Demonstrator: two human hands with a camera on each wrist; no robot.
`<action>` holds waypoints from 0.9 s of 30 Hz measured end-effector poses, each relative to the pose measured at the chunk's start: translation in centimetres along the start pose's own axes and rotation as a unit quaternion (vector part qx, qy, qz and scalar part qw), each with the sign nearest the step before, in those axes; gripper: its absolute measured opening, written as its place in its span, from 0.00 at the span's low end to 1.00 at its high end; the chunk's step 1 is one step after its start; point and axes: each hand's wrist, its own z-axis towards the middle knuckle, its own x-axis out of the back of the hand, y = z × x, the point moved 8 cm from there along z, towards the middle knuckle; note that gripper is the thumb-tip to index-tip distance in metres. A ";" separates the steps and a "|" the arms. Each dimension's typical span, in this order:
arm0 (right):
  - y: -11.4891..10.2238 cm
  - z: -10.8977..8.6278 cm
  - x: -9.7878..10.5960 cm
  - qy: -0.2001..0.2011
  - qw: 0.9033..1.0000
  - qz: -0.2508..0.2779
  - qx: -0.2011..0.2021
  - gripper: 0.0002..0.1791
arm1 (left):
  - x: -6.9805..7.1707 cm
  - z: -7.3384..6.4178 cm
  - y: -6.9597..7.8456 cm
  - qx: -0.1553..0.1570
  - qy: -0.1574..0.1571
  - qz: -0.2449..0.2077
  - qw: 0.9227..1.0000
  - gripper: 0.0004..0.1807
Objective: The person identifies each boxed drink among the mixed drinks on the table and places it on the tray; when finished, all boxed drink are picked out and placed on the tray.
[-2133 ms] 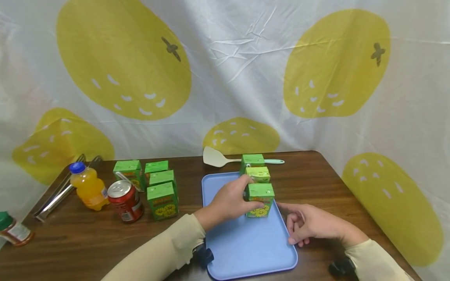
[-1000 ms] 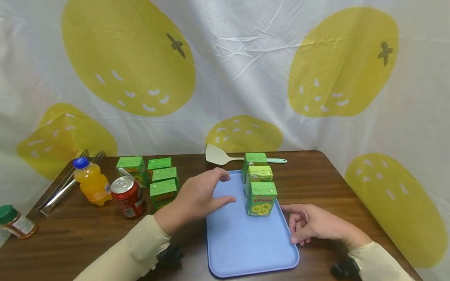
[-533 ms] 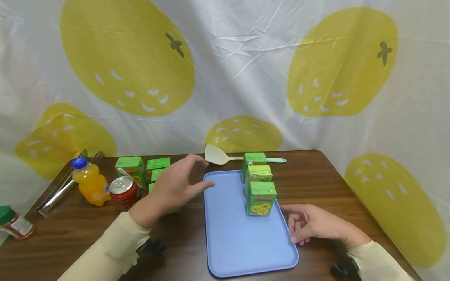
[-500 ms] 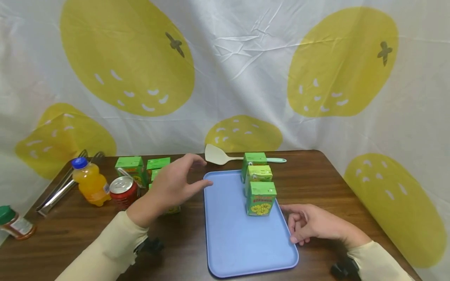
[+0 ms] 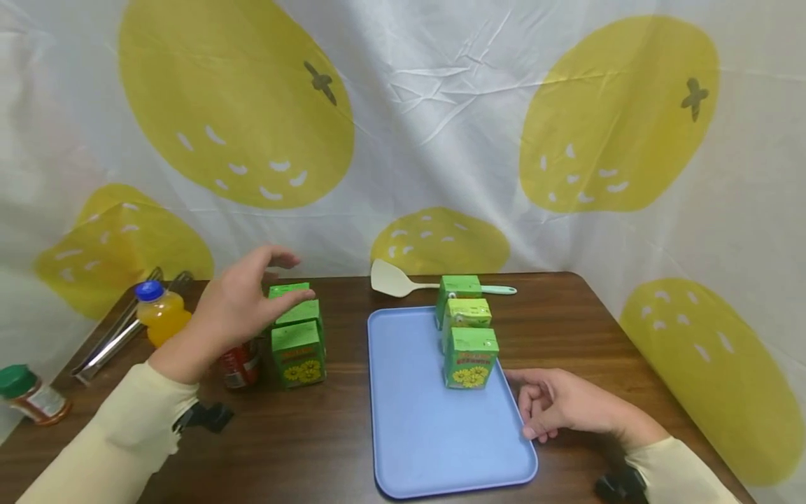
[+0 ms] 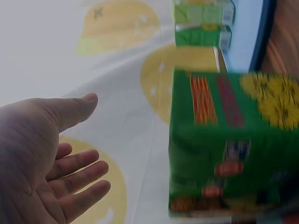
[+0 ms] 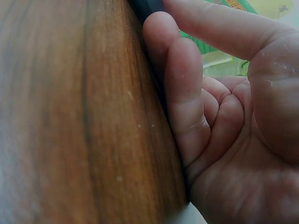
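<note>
My left hand (image 5: 236, 301) is raised over the left group of green drink cartons (image 5: 301, 357), thumb and fingers spread with nothing between them. In the left wrist view, a green carton (image 6: 233, 140) with yellow flowers stands large beside this hand (image 6: 51, 154). The hand hides much of the red soda can (image 5: 239, 365) and the carton behind it. My right hand (image 5: 569, 404) holds the right rim of the blue tray (image 5: 453, 441), thumb on the edge and other fingers curled. Three cartons (image 5: 471, 358) stand in a row along the tray's right side.
An orange drink bottle (image 5: 160, 315) with a blue cap and metal tongs (image 5: 110, 346) lie to the left. Further left is a green-capped spice jar (image 5: 33, 395). A cream spatula (image 5: 390, 278) lies behind the tray, against the fabric backdrop (image 5: 434, 140).
My left hand has let go of the front carton on the tray and moved left to the other cartons, fingers spread. My right hand has stayed at the tray's rim.
</note>
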 end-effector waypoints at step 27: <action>0.2 0.0 0.1 0.001 1.000 0.000 -0.006 0.55 | 0.3 0.1 -10.8 0.125 -0.143 0.048 0.981 0.52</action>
